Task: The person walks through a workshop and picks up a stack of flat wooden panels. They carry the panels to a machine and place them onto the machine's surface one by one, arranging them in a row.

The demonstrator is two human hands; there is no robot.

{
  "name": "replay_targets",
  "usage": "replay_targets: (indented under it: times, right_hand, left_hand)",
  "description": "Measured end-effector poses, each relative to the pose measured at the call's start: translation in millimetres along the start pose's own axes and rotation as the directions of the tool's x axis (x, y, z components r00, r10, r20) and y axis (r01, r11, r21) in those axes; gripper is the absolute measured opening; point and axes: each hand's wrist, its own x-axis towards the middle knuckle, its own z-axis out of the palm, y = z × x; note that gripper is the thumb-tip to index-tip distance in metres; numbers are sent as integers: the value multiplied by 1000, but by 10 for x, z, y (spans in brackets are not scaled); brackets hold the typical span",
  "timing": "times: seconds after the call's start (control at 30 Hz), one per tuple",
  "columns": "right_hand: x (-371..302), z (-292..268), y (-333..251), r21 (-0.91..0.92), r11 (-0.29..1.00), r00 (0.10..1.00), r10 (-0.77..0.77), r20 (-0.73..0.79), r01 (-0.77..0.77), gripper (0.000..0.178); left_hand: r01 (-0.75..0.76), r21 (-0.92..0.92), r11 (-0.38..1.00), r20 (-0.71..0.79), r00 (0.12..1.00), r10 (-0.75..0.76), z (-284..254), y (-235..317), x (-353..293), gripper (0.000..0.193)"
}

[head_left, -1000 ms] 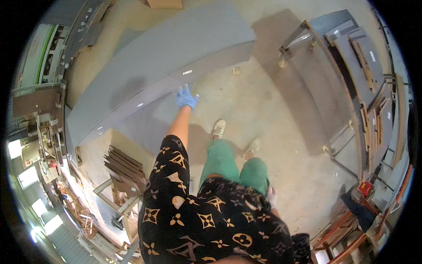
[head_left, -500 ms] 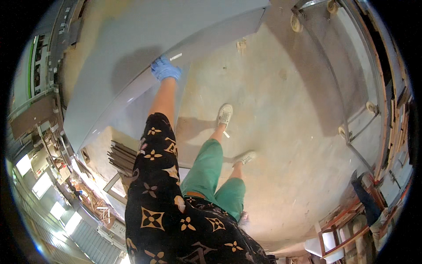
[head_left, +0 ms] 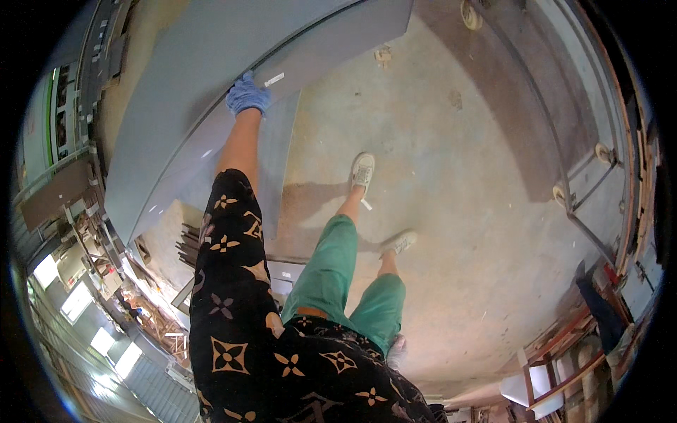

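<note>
My left hand (head_left: 247,96), in a blue glove, reaches out ahead with its fingers curled over the edge of a large grey panel (head_left: 176,92). A dark line runs along that edge, and a small white label (head_left: 274,80) sits on the panel's side face just right of the glove. Low at my right hip, part of my right hand (head_left: 397,352) shows in a pale glove beside the green shorts. It hangs away from the panel; its fingers are too hidden to make out.
A wheeled metal frame (head_left: 539,106) stands at the right. Dark strips (head_left: 188,245) are stacked at the left, under the panel's near end. A scrap (head_left: 383,56) lies on the floor (head_left: 451,190) ahead. Red-framed racking (head_left: 564,384) and a person's dark-clad leg (head_left: 599,314) are at the lower right.
My left hand has moved slightly left and farther away, with the panel's edge shifting the same way. The dark line along the edge shows more plainly.
</note>
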Motion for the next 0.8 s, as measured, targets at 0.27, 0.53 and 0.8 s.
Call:
replay_targets:
  times: [0.27,0.53,0.8]
  right_hand:
    - [63,-30,-9,-15,999,997,-53,-48,52,38]
    - [12,-11,-263,-126,992,998,-31,-62,23,39]
    - [37,29,-227,-196,979,995,-70,-66,56,42]
  left_hand:
    - [-69,8,998,31,997,69,-93,-67,112,46]
    - [-68,37,997,140,988,62,-232,-76,120,51]
    - [-99,9,995,133,986,97,-276,-83,47,51]
